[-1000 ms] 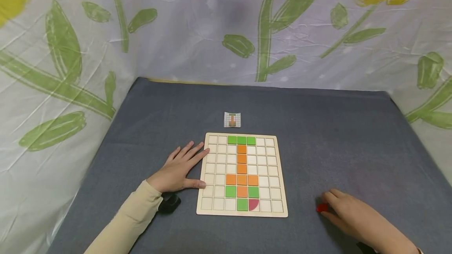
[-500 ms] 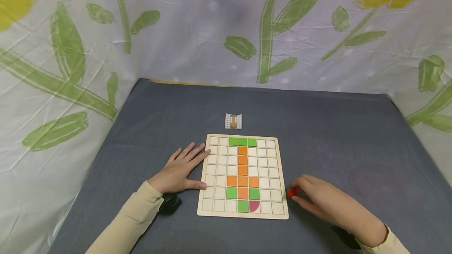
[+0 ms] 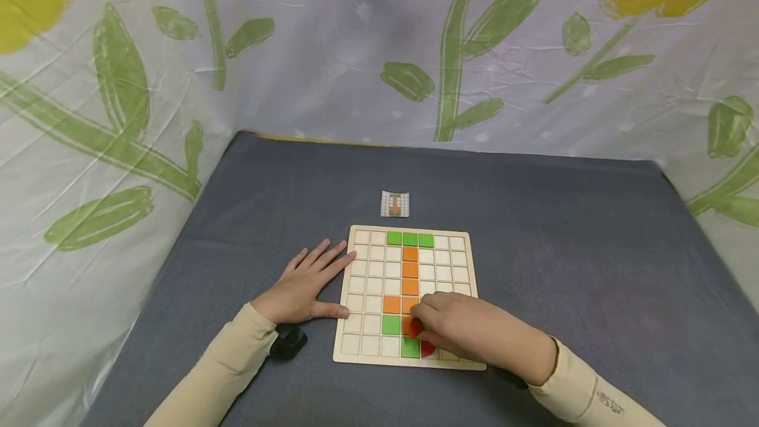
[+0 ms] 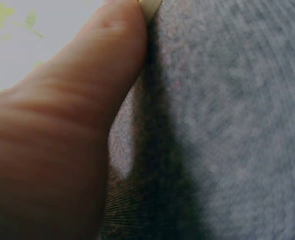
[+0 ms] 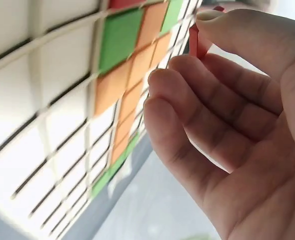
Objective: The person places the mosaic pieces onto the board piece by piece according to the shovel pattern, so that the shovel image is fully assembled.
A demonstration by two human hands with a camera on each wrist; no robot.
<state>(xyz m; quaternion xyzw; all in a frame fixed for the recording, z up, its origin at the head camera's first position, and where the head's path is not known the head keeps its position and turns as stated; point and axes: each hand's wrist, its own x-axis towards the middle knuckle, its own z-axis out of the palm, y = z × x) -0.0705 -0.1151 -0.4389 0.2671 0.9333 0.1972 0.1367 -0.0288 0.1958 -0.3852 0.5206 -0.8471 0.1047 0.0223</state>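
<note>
My right hand [image 3: 474,325] is over the lower part of a wooden grid board [image 3: 346,269], pinching a small red tile [image 5: 199,44] between thumb and fingers. In the head view, the red tile [image 3: 416,328] overlaps the orange column, near a red quarter-circle piece [image 3: 427,348] lying in the bottom row. Green tiles [image 3: 410,239] and orange tiles [image 3: 410,270] fill several squares in a tall figure; the hand hides some squares on the right. My left hand [image 3: 299,285] lies with spread fingers along the board's left edge, and its thumb [image 4: 112,45] reaches the rim.
A small card [image 3: 394,204] with a printed grid pattern lies just beyond the board. Dark grey cloth [image 3: 563,236] covers the table. A white curtain [image 3: 332,38] with painted flowers hangs behind and at both sides.
My right hand has carried the red tile leftward from the cloth at the right to above the board's lower middle. The left hand has stayed at the board's edge.
</note>
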